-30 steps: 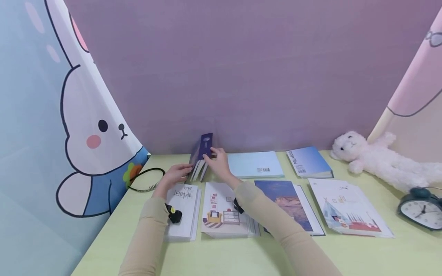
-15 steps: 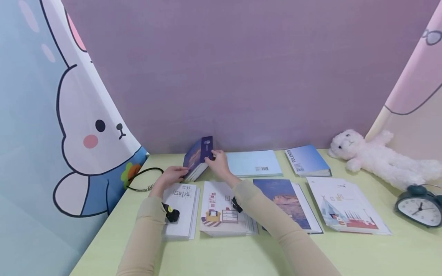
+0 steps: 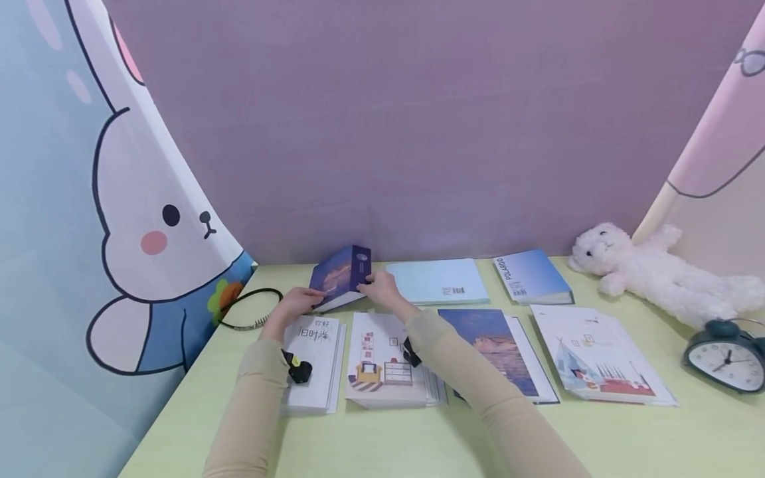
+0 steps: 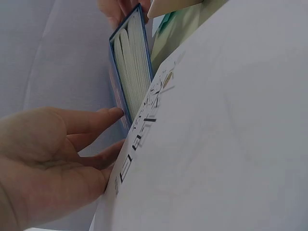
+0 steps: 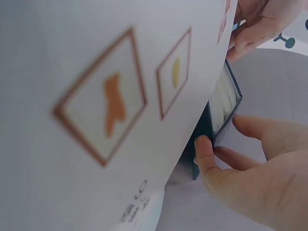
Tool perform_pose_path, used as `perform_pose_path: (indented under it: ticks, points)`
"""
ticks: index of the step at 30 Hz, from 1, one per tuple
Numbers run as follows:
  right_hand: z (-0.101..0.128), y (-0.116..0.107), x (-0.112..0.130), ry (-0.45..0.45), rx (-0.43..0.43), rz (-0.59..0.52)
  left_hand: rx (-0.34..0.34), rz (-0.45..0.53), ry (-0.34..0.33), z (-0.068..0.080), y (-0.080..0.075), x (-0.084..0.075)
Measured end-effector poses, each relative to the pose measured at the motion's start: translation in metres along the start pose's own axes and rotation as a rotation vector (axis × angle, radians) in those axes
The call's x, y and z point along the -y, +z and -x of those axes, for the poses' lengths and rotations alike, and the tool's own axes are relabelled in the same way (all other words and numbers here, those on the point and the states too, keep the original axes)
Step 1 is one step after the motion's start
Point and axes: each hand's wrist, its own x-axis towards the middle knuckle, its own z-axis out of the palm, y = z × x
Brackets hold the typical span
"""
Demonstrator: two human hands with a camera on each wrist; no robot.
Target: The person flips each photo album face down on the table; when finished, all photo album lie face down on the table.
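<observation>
- at the centre of the head view, near the back edge of the green table point(image 3: 382, 438), a dark blue book point(image 3: 339, 275) leans tilted, its cover facing up and to the left, its lower edge on the table.
- the right hand point(image 3: 380, 290) pinches the book's right edge, thumb on one side and fingers on the other; the right wrist view shows the thumb point(image 5: 203, 156) pressed on the cover edge.
- the left hand point(image 3: 297, 303) rests at the book's lower left corner with fingers nearly straight; in the left wrist view its fingertips point(image 4: 113, 114) touch the cover beside the page block.
- just below the hands lie a white booklet with black characters point(image 3: 313, 362) and a booklet with furniture drawings point(image 3: 382, 362).
- to the right of the tilted book lie a pale blue book point(image 3: 436, 282) and a blue polaroid book point(image 3: 532, 277), flat on the table.
- lower right of those lie a landscape book point(image 3: 496, 352) and a booklet with a tent drawing point(image 3: 597, 355).
- at the far right sit a white plush toy point(image 3: 651, 272) and a dark alarm clock point(image 3: 726, 362).
- at the left, a black headband point(image 3: 248, 309) lies beside the rabbit curtain point(image 3: 137, 219).
</observation>
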Motion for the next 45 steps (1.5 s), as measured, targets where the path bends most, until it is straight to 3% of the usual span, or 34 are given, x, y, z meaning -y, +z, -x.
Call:
perform_pose_path:
  ticks: [6,15,28,40,45]
  points:
    - [0.0013,-0.0004,-0.0036,0.009,0.042,0.075,-0.021,-0.025,-0.003,-0.0015,0.002,-0.0002]
    - [0.0055,0.0018,-0.0019,-0.026,0.199,0.204,-0.016,-0.029,-0.015,-0.002,0.0026,0.0017]
    - [0.0045,0.0044,-0.0037,-0.039,0.264,0.156,-0.02,-0.052,-0.021,-0.0026,0.001,0.0053]
    - [0.004,0.0025,-0.0048,-0.013,0.312,0.179,-0.005,-0.112,-0.019,-0.005,0.0004,0.0047]
    - [0.0048,0.0016,-0.0042,-0.007,0.323,0.174,0.024,-0.131,-0.018,-0.0018,-0.0001,0.0023]
